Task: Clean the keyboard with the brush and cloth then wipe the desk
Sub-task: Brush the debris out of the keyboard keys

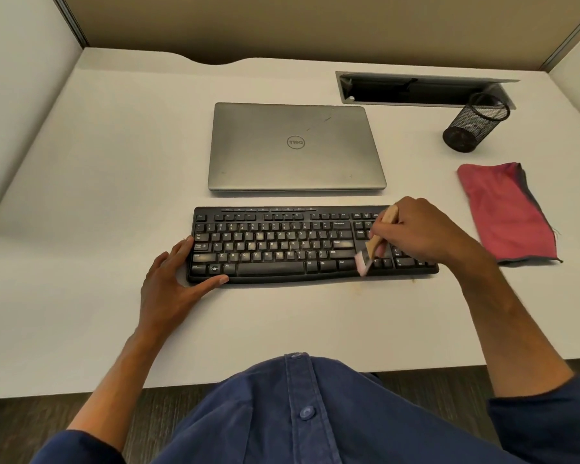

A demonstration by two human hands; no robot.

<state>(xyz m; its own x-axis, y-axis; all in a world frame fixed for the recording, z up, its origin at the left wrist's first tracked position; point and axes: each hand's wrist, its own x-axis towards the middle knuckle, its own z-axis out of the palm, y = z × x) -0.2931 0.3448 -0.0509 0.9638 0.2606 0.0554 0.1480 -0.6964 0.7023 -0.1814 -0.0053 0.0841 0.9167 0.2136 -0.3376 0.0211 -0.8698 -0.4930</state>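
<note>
1 white desk [114,162], beige partitions [282,21]

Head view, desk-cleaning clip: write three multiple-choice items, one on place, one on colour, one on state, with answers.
1. Where does the folded red cloth lie?
A. right of the black keyboard
B. on the laptop
C. in the cup

2. What colour is the closed Dell laptop?
A. white
B. silver-grey
C. blue

3. What is the right hand doing?
A. resting flat
B. gripping the wooden-handled brush
C. holding the cloth

Answers: 1 A, the cloth lies on the white desk past the keyboard's right end. 2 B, its lid is grey metal. 3 B, fingers curl round the handle, bristles on the keys.
</note>
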